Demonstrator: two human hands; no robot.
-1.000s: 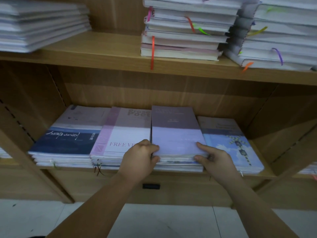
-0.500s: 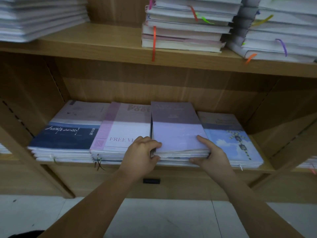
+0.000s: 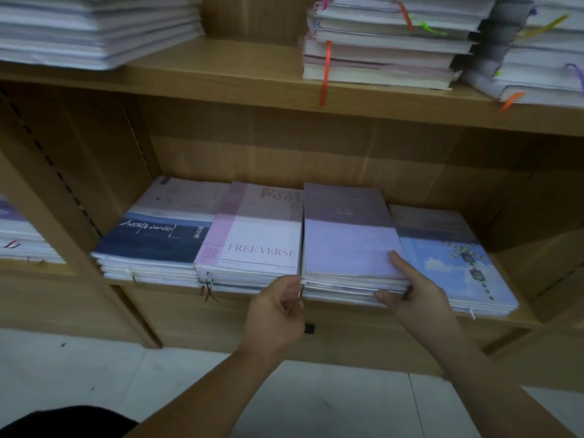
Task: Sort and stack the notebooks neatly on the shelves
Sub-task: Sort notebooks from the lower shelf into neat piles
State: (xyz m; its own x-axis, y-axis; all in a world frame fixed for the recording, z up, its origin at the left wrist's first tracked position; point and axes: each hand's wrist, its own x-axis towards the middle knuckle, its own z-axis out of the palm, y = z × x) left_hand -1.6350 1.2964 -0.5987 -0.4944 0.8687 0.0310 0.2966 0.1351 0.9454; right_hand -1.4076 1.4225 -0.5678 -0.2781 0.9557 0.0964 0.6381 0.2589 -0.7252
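Lower shelf (image 3: 316, 314), wooden, holding four flat stacks of notebooks side by side, fore-edges toward the viewer. Legible writing: "FREE VERSE" in pale pink capitals on the pink-and-white stack (image 3: 252, 238), with larger block letters at its far end too foreshortened to read; white brush-script characters and a short line of small characters on the navy-and-white stack (image 3: 155, 229), just beside it at 9 o'clock, not legible. The lilac stack (image 3: 347, 235) carries only a faint small mark near its far end, unreadable. At 3 o'clock of it, the sky-blue stack (image 3: 448, 257), lower in height, shows clouds and a checkered pole motif; its dark title band is blurred. Left hand (image 3: 275, 308): fingers loosely curled at the front lower-left corner of the lilac stack, at the seam with the pink stack; whether it pinches anything cannot be told. Right hand (image 3: 410, 292): part open, thumb lying on the top lilac cover near its front right corner, fingertips against the fore-edges below, gripping the upper notebooks of that stack. Upper shelf (image 3: 221, 80), at 12 o'clock: thicker white-paged stacks with ribbon markers in orange, green, yellow and purple, tops cut off by the frame; covers hidden. A further stack at the far left edge is partly cut off.
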